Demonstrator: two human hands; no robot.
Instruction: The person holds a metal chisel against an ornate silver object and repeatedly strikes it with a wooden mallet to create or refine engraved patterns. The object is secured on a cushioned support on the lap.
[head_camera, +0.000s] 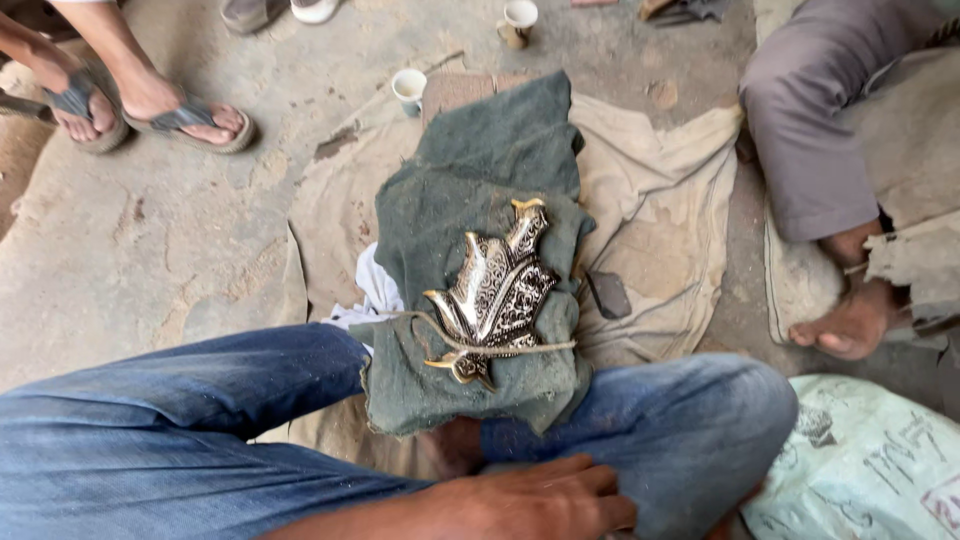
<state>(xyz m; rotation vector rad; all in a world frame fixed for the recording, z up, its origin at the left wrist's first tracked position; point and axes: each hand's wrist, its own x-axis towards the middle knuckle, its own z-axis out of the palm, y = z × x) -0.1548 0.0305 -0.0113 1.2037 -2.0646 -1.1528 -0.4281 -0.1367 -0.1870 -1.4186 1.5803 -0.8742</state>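
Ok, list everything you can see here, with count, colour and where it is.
Metal leaf ornament: one, brass with black engraving, on the green cloth.
Green cloth: one, dark green, over the beige cloth.
Beige cloth: one, spread on the floor.
Cups: two, white, top centre on the floor.
Sandalled feet: two, grey sandals, top left.
Seated person: one, grey trousers, bare foot, right.
Printed sack: one, pale green, bottom right.
Own legs: two, blue jeans, bottom.
Own hand: one visible, on the lap, empty; which hand is unclear.

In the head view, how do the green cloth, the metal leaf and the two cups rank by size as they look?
1. Green cloth, clearly largest.
2. Metal leaf.
3. The two cups, near and far: both look alike, and they sit farther from the camera, so I do not rank them.
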